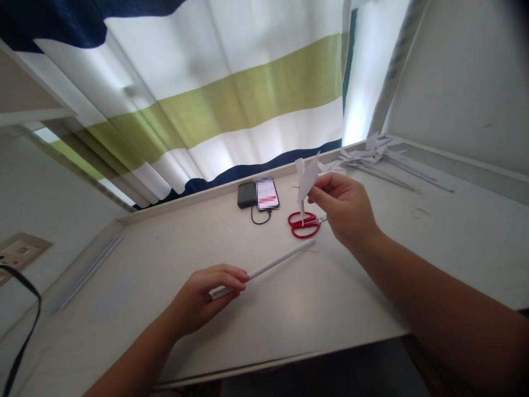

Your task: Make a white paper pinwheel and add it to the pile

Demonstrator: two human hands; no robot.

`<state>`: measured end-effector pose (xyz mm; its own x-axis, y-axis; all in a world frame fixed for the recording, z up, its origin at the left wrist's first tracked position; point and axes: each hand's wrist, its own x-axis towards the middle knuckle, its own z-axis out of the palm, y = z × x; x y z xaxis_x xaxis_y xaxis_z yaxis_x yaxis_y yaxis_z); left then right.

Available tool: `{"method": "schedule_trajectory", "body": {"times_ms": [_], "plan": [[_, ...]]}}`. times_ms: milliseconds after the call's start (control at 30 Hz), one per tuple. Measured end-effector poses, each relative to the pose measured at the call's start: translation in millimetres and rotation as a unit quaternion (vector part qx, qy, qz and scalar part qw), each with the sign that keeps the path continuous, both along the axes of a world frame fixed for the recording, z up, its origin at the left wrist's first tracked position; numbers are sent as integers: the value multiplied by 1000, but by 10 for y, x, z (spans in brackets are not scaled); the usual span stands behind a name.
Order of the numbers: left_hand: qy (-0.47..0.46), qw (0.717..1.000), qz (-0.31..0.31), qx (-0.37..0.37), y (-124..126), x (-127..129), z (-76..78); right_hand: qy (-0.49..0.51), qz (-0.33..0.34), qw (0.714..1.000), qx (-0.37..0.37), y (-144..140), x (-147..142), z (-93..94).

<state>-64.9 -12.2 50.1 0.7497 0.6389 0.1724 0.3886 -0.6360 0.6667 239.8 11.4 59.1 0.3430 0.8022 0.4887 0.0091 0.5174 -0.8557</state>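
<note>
I look down at a pale wooden table (289, 309) that fills most of my view. My left hand (202, 298) rests low on it, and its fingers are curled shut around the near end of a long white paper stick (273, 264). The stick lies flat on the table and points away from me, toward the red scissors (303, 225). Its far tip stops just short of them.

My right hand (343, 207) is up in the air above the table. Its thumb and fingertips pinch a small folded white paper piece (308, 176) — the piece stands up tall with a sharp point on top. It hangs over the scissors, which lie flat with their round red handles toward me.

Behind the scissors sits a dark power bank (246, 194) with a phone (267, 194) right beside it, touching. A thin black cable (260, 219) loops out from them onto the table.

Far back on the right there is a pile of white paper shapes and sticks (376, 157), well apart from my hands. On the left edge of the table lie a few more thin sticks (88, 272), side by side.

A big curtain (215, 99) hangs behind the table — white with a green band and dark blue bands. Bright light comes in at a gap beside it. A plain white wall (467, 77) stands on the right. A black strap (25, 320) dangles at the far left.
</note>
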Motion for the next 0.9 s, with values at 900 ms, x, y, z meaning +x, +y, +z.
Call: {"method": "schedule_trajectory", "body": {"times_ms": [900], "plan": [[-65,993,74,-72,367,1179,411,39,22,998,39,-36,34,75]]}}
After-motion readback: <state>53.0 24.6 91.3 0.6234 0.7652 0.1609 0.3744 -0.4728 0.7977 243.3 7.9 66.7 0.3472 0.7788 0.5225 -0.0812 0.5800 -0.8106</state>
